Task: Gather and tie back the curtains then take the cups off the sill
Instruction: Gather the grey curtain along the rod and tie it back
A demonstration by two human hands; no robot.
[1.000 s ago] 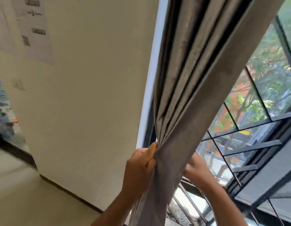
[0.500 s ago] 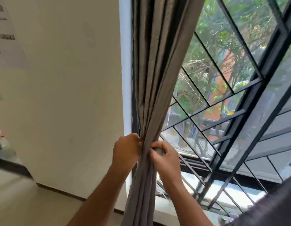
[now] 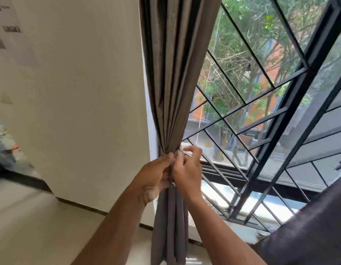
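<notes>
By the window (image 3: 261, 104), tying the bunched curtain (image 3: 171, 92): left hand (image 3: 154, 178) gripping it, right hand (image 3: 187, 169) pinching the pale tie (image 3: 185, 148); next, knotting snugly.

Light source: daylight through the window (image 3: 261, 92), your right
Brightness: high; sill (image 3: 248, 234) shows glare
Shadow: curtain (image 3: 171, 73) folds dark, wall (image 3: 79, 92) evenly lit
Blur: your right hand (image 3: 187, 169) is smeared, fingers soft
Distortion: window bars bow at edges

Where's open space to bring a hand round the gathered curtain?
Free: right of the curtain, before the window bars, above the right hand; also left, along the cream wall. Crowded at the cinch, where the left hand and right hand work a white tie.
</notes>
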